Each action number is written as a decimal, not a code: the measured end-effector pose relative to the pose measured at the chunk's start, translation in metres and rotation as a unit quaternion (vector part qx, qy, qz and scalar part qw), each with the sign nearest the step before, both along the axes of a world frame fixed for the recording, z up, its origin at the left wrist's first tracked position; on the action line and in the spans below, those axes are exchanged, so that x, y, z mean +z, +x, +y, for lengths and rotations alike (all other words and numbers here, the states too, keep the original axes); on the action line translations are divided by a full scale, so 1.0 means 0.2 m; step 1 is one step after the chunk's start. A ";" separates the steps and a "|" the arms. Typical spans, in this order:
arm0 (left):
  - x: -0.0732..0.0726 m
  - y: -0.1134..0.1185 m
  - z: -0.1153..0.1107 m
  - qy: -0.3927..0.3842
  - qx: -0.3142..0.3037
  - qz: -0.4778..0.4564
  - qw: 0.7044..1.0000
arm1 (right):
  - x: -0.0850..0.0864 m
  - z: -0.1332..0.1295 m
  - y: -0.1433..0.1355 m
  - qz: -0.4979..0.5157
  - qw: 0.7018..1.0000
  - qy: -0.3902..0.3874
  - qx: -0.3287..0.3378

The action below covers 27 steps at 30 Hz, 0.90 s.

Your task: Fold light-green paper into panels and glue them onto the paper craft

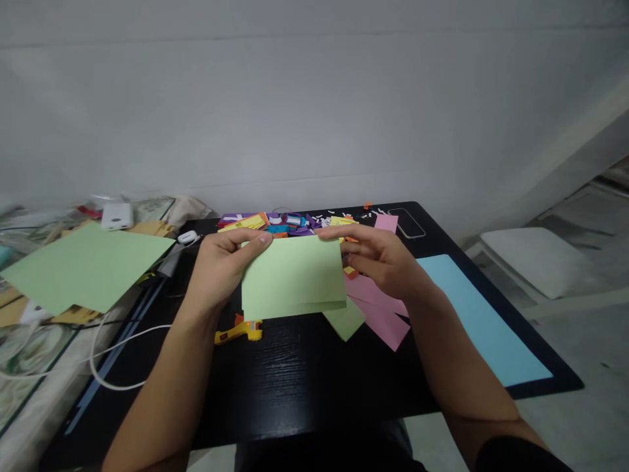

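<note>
A folded light green paper (pixel 295 275) is held up above the black table, its lower edge showing two layers. My left hand (pixel 223 265) pinches its upper left corner, thumb in front. At the upper right corner, my right hand (pixel 381 259) grips it with the index finger along the top edge; its other fingers curl beside and behind the sheet. Under and right of the held paper lie a smaller green piece (pixel 346 320) and pink paper pieces (pixel 386 321). A yellow tool (pixel 239 331) rests below my left hand.
Colourful paper scraps (pixel 292 223) cover the back of the black table (pixel 289 380). A blue sheet (pixel 484 318) lies right. A large green sheet (pixel 88 265), a white device (pixel 116 216) and white cables (pixel 105 380) are left. A white stool (pixel 535 262) stands beyond the table.
</note>
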<state>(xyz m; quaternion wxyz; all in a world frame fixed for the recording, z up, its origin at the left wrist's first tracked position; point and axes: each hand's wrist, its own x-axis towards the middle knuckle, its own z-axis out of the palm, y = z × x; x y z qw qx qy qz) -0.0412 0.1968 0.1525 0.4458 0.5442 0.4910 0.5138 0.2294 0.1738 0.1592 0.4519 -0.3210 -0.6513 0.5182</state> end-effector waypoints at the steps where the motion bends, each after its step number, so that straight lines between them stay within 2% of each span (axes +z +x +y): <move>1: 0.00 0.00 0.00 -0.003 0.000 -0.004 1.000 | 0.00 0.00 0.00 0.006 1.000 0.002 -0.009; 7: 0.00 0.02 0.00 -0.031 -0.010 -0.020 0.999 | -0.01 0.01 -0.02 0.028 0.999 0.020 -0.026; 16: 0.01 0.04 0.01 -0.062 -0.035 -0.062 0.996 | 0.01 -0.01 0.00 0.012 1.000 -0.012 -0.018; 21: 0.02 0.05 0.02 -0.076 -0.029 -0.067 0.994 | 0.01 -0.01 -0.01 0.013 0.999 -0.013 -0.052; 27: 0.02 0.05 0.03 -0.112 -0.041 -0.102 0.988 | 0.01 -0.01 0.00 0.057 0.998 -0.022 0.000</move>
